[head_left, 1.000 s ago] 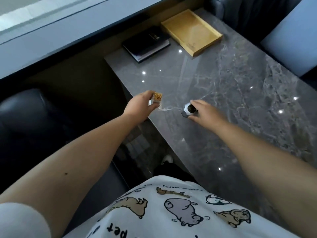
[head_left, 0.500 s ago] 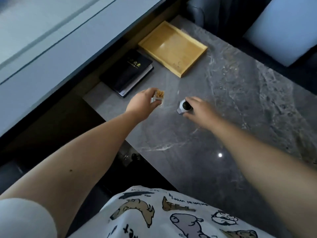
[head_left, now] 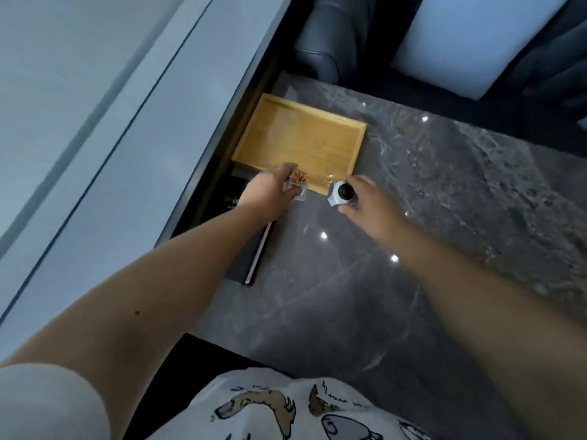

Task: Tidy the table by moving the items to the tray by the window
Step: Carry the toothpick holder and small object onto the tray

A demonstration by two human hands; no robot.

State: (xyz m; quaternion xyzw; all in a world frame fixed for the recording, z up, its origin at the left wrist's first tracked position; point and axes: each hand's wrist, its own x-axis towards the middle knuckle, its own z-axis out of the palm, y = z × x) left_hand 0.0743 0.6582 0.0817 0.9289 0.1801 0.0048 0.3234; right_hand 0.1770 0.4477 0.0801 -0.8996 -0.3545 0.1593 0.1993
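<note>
A grey marble-patterned tabletop is dotted with reflected ceiling lights. A pale window ledge is seen at the left, and dark upholstered seating (with a light cushion) beyond.
</note>
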